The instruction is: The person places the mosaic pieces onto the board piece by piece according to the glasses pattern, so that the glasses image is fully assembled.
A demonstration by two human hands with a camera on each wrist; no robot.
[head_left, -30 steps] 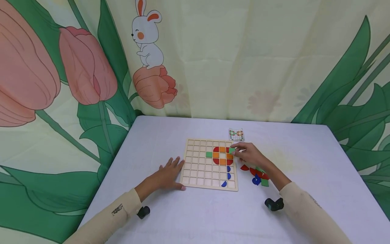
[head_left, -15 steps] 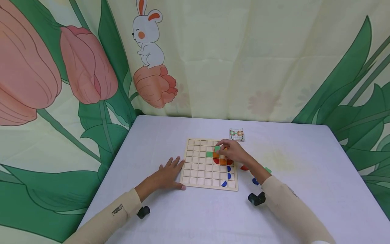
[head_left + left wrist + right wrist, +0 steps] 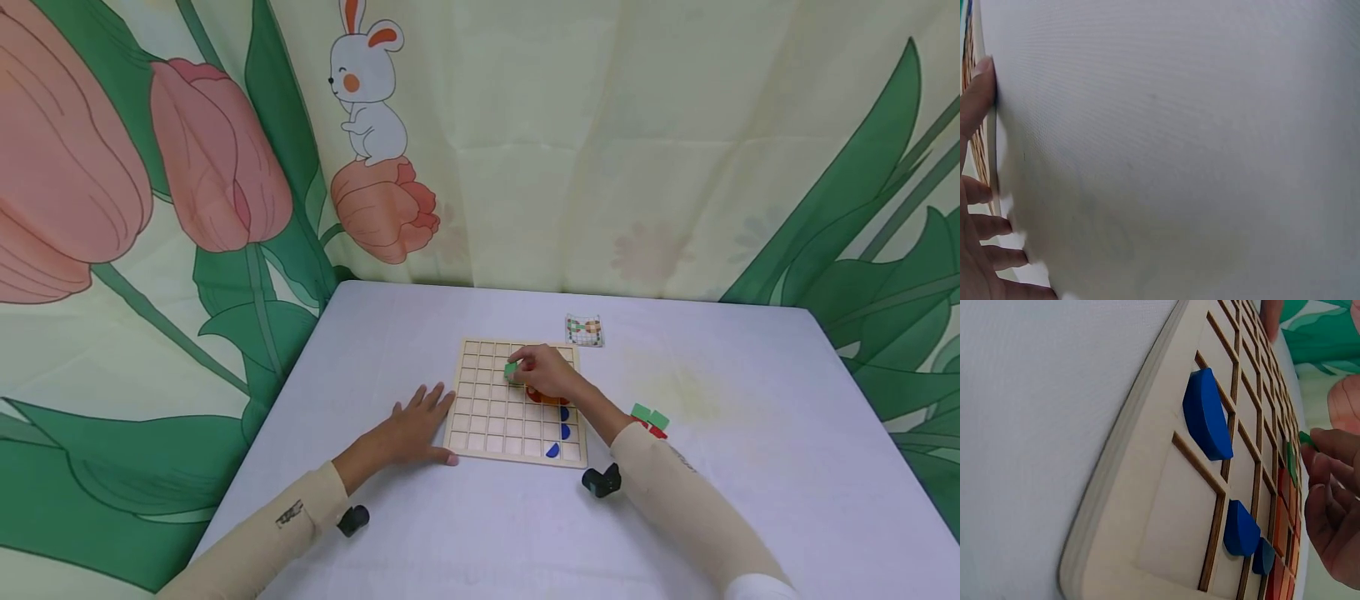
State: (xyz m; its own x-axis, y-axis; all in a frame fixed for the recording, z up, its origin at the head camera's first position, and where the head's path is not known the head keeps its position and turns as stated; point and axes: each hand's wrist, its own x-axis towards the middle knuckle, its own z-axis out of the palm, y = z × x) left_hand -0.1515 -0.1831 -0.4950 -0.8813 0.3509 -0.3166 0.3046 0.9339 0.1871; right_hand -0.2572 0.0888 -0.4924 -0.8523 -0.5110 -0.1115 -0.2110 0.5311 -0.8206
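A wooden grid board point(image 3: 491, 417) lies on the table. My right hand point(image 3: 548, 372) is over its upper part, pinching a green square tile point(image 3: 511, 370) between thumb and fingertips. In the right wrist view, a second green tile point(image 3: 1291, 464) lies on the board close by the pinched one. Red and orange pieces point(image 3: 546, 397) are partly hidden under the right hand. Blue half-round pieces point(image 3: 552, 450) sit in the board's right-hand columns. My left hand point(image 3: 414, 429) rests with spread fingers at the board's left edge, the thumb by the lower left corner.
To the right, green tiles point(image 3: 649, 415) and red pieces lie loose, partly covered by the right sleeve point(image 3: 697, 508). A small pattern card point(image 3: 584, 331) lies behind the board's far right corner. A printed curtain point(image 3: 540, 167) hangs behind the table.
The right hand has moved left across the board, carrying the green tile from the right edge to above the middle columns. The left hand stays in place.
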